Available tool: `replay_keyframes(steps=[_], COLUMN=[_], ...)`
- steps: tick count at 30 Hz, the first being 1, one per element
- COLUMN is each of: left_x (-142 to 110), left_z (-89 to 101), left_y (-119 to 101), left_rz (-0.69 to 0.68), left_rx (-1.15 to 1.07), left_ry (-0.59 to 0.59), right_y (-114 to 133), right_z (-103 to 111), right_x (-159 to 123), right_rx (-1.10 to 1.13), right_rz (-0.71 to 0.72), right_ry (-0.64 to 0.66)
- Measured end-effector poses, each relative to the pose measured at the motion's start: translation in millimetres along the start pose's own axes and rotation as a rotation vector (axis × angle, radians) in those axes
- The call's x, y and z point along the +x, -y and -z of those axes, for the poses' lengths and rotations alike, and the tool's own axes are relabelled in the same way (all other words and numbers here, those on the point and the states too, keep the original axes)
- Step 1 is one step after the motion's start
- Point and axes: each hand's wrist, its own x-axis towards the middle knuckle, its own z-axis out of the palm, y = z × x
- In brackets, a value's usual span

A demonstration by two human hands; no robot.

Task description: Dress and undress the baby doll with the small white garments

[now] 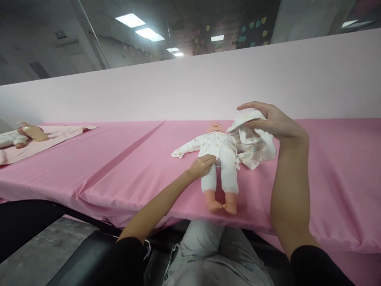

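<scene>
A baby doll (228, 178) lies on its back on the pink-covered table, bare feet toward me. It wears white pants and a white printed baby shirt (212, 143), one sleeve spread out to the left. My left hand (204, 166) is closed at the shirt's lower hem, over the doll's hip; its fingertips are partly hidden. To the right of the doll, my right hand (275, 119) holds up a bunched white printed baby garment (256, 147) between thumb and fingers, with the index finger stretched out. Folds of this cloth hang down beside the doll's shoulder and side.
Pink sheeting (143, 159) covers the long table and is creased. At the far left, another doll (32, 132) lies on a pale pink cloth (64, 134). A low white wall (149, 93) with glass above runs behind the table. A black chair (86, 254) stands at lower left.
</scene>
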Motion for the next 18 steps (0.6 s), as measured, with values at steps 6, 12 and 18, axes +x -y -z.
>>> replay_keyframes(steps=[6, 12, 18], left_x=[-1.8, -0.5, 0.8], left_z=[22.0, 29.9, 32.0], left_y=[8.2, 7.7, 0.4], left_rz=[-0.164, -0.26, -0.152], left_rx=[0.18, 0.352, 0.248], left_ry=[0.153, 0.144, 0.127], right_y=[1.4, 6.8, 6.0], right_z=[2.3, 1.7, 1.4], right_x=[-4.8, -7.6, -6.8], right_rx=[-0.034, -0.099, -0.151], right_rz=[-0.015, 0.01, -0.011], right_ry=[-0.01, 0.073, 0.096])
